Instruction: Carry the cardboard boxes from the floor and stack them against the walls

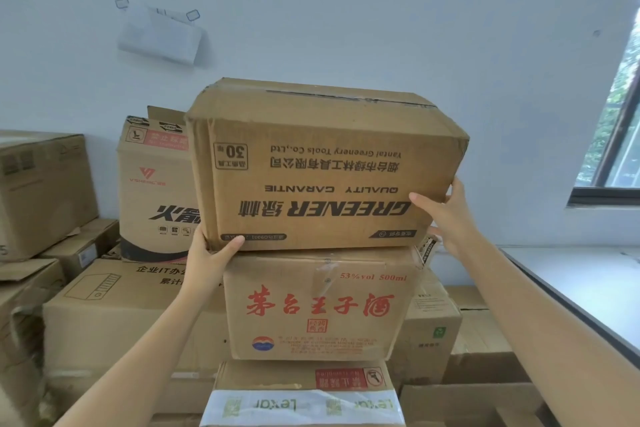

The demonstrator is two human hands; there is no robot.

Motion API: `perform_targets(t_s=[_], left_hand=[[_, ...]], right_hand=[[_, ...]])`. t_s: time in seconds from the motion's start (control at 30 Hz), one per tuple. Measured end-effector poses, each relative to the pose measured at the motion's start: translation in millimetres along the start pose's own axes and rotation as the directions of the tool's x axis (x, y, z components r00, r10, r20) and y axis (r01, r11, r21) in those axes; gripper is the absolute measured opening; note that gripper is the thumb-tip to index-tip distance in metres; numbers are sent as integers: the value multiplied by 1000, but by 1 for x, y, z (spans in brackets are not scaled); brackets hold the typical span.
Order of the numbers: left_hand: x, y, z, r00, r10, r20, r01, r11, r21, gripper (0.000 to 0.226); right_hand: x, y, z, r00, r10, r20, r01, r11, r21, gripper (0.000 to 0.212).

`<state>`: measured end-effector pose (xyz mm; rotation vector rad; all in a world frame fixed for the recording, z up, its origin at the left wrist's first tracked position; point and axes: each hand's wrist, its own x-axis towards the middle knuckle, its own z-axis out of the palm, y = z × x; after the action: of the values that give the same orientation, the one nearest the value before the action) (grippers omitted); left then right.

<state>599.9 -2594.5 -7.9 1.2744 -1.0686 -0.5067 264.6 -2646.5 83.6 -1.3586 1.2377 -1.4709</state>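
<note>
Now | GREENER box [325, 180] atop red-lettered box [311, 308] | left hand [207, 253] fingers clamped: lower-left corner | right hand [446, 215] fingers clamped: right edge

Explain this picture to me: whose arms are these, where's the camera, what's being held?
No machine here: a person's two bare arms, seen from one wide-angle camera worn on their head. The left hand grips the lower left corner of the GREENER box, whose print is upside down; the right hand holds its right edge. That box tops a stack, on or just above the red-lettered box, which sits on a Lexar-taped box. Other boxes stand left against the white wall; a window is at right.
</note>
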Motion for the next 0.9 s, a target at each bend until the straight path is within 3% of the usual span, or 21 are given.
perform_targets(t_s=[0.17,0.33,0.63,0.7,0.73,0.8,0.9], left_hand=[[42,28,-2,999,35,-33,-35,999,-17,52],[77,50,23,995,99,-18,-99,995,-20,53],[159,25,75,998,45,41,-42,996,-76,63],[177,9,93,999,-44,-22,43,999,-6,64],[185,1,101,991,-121,-58,126,988,91,64],[193,-12,111,962,-243,-127,274,873,403,63],[199,-17,118,957,-221,-186,289,761,581,69]], right_hand=[[25,-31,10,996,-79,40,76,995,72,76],[60,-36,17,993,-113,-30,116,987,109,74],[145,-9,19,976,-188,-105,196,978,72,83],[169,-1,23,984,-169,-62,170,985,7,86],[180,5,25,991,-136,-21,135,990,-50,88],[198,19,31,996,-53,65,63,984,-165,91],[214,39,40,993,-31,115,59,969,-241,77]])
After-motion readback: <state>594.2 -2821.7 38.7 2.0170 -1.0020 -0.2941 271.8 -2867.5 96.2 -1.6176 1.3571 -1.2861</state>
